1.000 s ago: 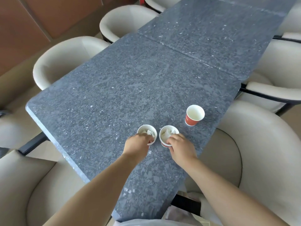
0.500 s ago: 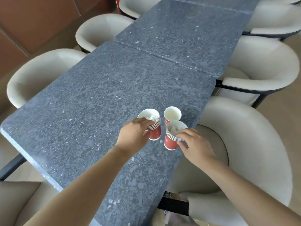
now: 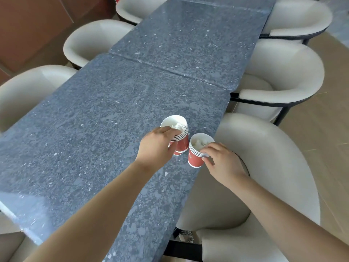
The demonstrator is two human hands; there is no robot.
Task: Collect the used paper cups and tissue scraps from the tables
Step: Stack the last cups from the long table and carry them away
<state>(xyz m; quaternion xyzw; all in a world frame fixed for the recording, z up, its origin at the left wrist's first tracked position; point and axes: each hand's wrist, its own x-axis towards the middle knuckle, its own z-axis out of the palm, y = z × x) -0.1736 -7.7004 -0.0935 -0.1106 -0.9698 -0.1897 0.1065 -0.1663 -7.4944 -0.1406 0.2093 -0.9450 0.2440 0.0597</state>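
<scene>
Two stacks of red paper cups with white insides are held over the right side of the grey stone table (image 3: 105,129). My left hand (image 3: 156,146) grips the left cup stack (image 3: 182,144) by its rims; crumpled white tissue (image 3: 178,126) lies in its top cup. My right hand (image 3: 221,161) pinches the rims of the right cup stack (image 3: 195,159), which also holds tissue (image 3: 200,142). The two stacks are side by side, almost touching. I cannot tell whether their bases touch the table.
A second grey table (image 3: 188,35) butts against the far end. Cream tub chairs line both sides: one chair (image 3: 273,167) sits right beside my right arm, another (image 3: 287,72) beyond it, and others (image 3: 28,87) along the left. A wood-panelled wall is at the far left.
Both hands have lifted their cup stacks and carried them right. The right stack now sits where the single red cup stood, and that cup no longer shows separately.
</scene>
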